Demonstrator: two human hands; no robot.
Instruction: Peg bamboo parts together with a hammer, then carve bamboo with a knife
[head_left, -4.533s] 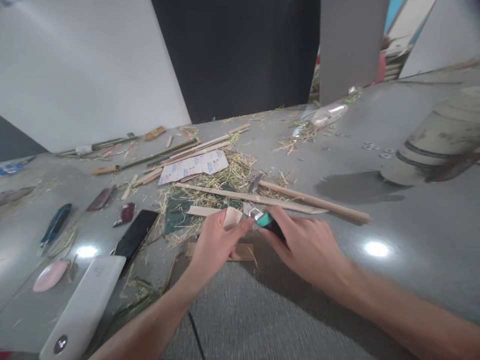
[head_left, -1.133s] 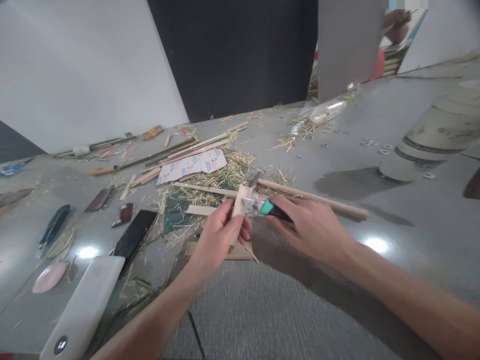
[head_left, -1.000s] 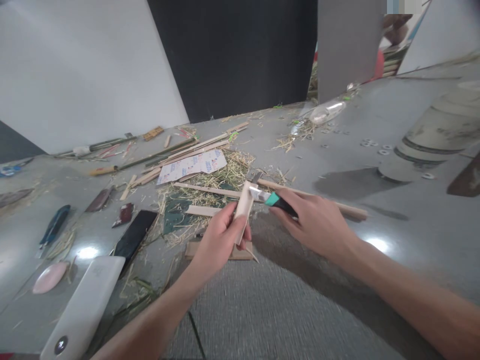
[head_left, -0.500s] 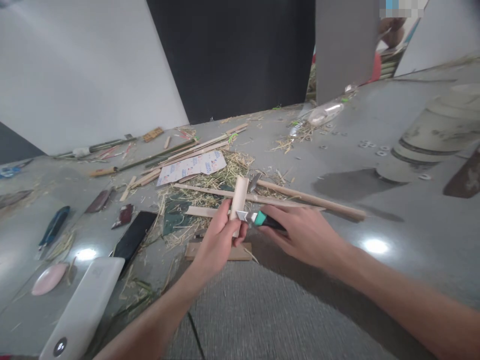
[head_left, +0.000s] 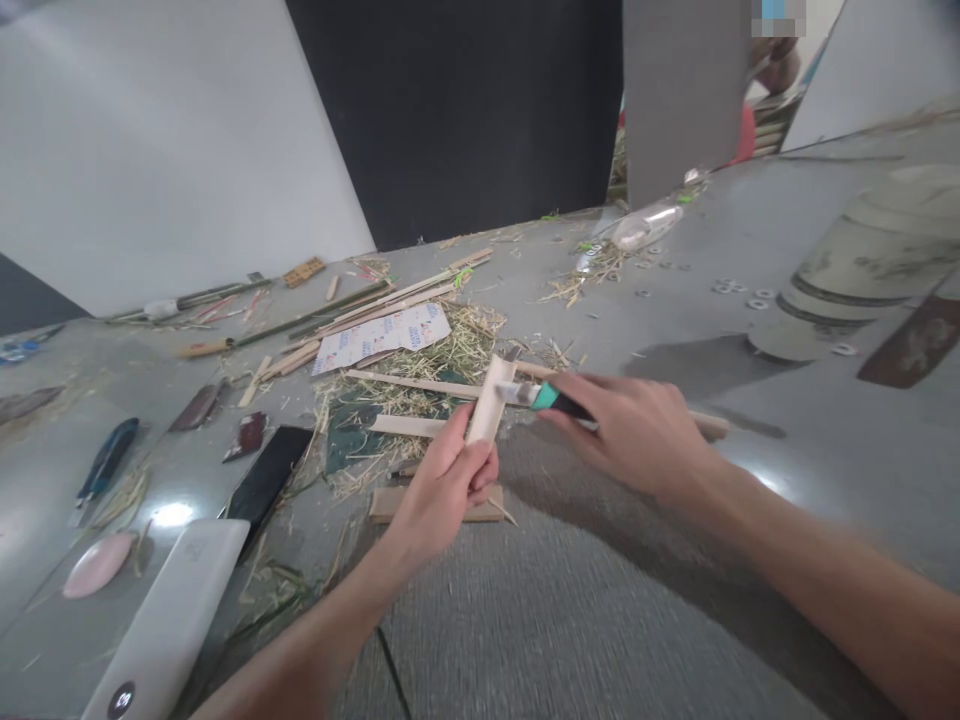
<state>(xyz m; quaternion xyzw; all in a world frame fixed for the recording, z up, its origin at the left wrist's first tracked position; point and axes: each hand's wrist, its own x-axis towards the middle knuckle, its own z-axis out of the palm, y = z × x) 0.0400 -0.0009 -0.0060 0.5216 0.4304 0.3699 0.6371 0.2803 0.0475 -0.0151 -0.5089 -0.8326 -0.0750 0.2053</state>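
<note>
A short pale bamboo strip [head_left: 491, 405], its hollow side showing, is gripped near its lower end by my left hand [head_left: 450, 475], fingers closed round it and the top tilted right. My right hand [head_left: 637, 430] is wrapped round a utility knife [head_left: 547, 397] with a black and green handle. Its blade, smeared by motion, lies against or just over the strip's upper part; contact I cannot make out. Under the hands are another bamboo strip [head_left: 405, 426], a heap of shavings [head_left: 465, 340], a flat wooden block [head_left: 386, 505] and a wooden-handled tool, partly hidden behind my right hand.
At left lie a blue utility knife [head_left: 109, 458], a black phone [head_left: 270, 475], a white power bank [head_left: 176, 610] and a pink oval object [head_left: 99, 565]. Behind are bamboo sticks and printed paper [head_left: 379, 338]. A large cylindrical container [head_left: 862, 265] stands right; a plastic bottle [head_left: 649, 228] lies farther back.
The knife and my right hand have moved up and right along the strip. My left hand has tilted the strip further right, and the wooden-handled tool is more covered.
</note>
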